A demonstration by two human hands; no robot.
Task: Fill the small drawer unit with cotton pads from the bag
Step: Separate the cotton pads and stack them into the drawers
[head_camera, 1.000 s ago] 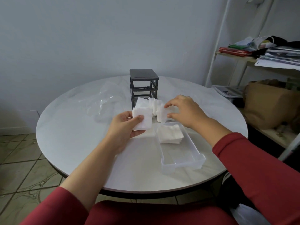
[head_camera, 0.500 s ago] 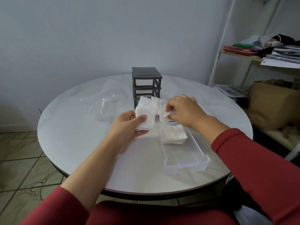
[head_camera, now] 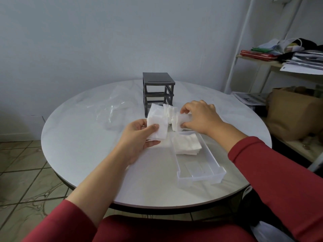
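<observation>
At the far left we see a tiled floor [head_camera: 21, 172], and then the round white table [head_camera: 78, 137] that fills the middle of the view. A clear plastic bag [head_camera: 111, 109] lies crumpled and flat on the table's left half, well apart from both hands. Next comes the left hand [head_camera: 138, 137], raised a little over the table. Its thumb is pressed on the front of a stack [head_camera: 157, 124] of white square pads and its fingers are curled in behind, so it has a firm hold. Behind the stack, toward the far edge, stands the dark grey unit [head_camera: 158, 88], upright, an open frame whose slots we can see through. Loose pads [head_camera: 168, 112] stand on edge, fanned out, between the two hands. We cannot tell whether they join the stack or are separate. The right hand [head_camera: 202, 117] has its fingers bent over the top of a wad [head_camera: 180, 122] of pads and its thumb under it, pinching it just beside the fanned ones. Below that hand a clear drawer [head_camera: 201, 179] lies on the table, apart from the unit, with a pile [head_camera: 187, 144] of pads in its far end. Red sleeves [head_camera: 279, 172] cover both forearms. At the right edge a brown sack [head_camera: 293, 117] sits under a shelf [head_camera: 253, 57] stacked with papers [head_camera: 307, 62].
</observation>
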